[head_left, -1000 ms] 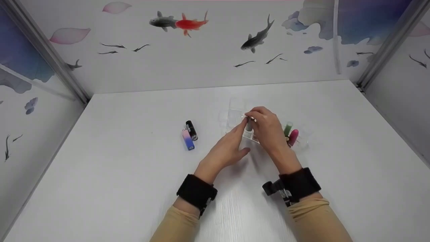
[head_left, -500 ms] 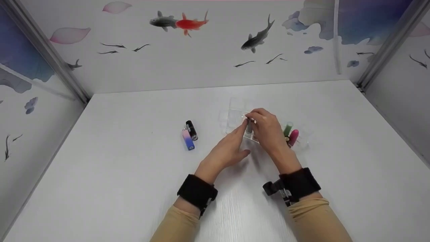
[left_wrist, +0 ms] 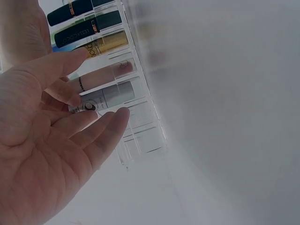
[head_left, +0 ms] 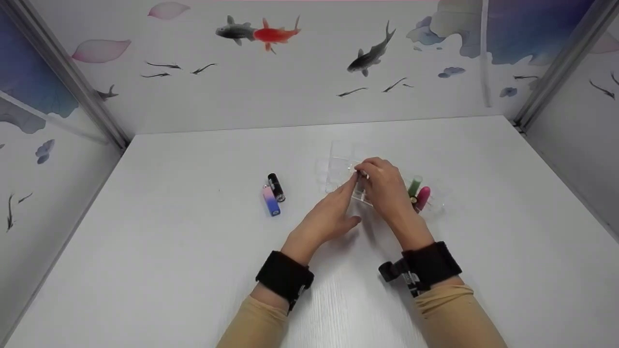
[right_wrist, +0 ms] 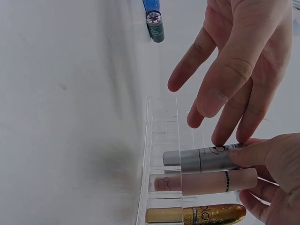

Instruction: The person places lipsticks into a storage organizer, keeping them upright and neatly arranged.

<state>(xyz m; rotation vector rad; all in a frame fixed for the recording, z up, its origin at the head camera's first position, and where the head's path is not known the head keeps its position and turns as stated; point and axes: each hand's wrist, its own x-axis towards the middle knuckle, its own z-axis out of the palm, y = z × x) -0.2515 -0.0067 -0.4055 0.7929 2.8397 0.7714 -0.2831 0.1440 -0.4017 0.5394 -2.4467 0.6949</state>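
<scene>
Clearly, "old" marks a gold tube (right_wrist: 197, 214) near the right hand (right_wrist: 281, 173), whose fingers pinch a silver tube (right_wrist: 197, 161) beside the empty, outstretched left hand (right_wrist: 248, 56).

Tubes (right_wrist: 206, 183) side by side in rack (right_wrist: 165, 139)

A slim, shiny silver tube (right_wrist: 192, 161), dark print near its upper end, stands upright, its lower end inside one compartment of a clear plastic organiser (head_left: 339, 169). The organiser is see-through, divided by thin walls into small cells.
</scene>
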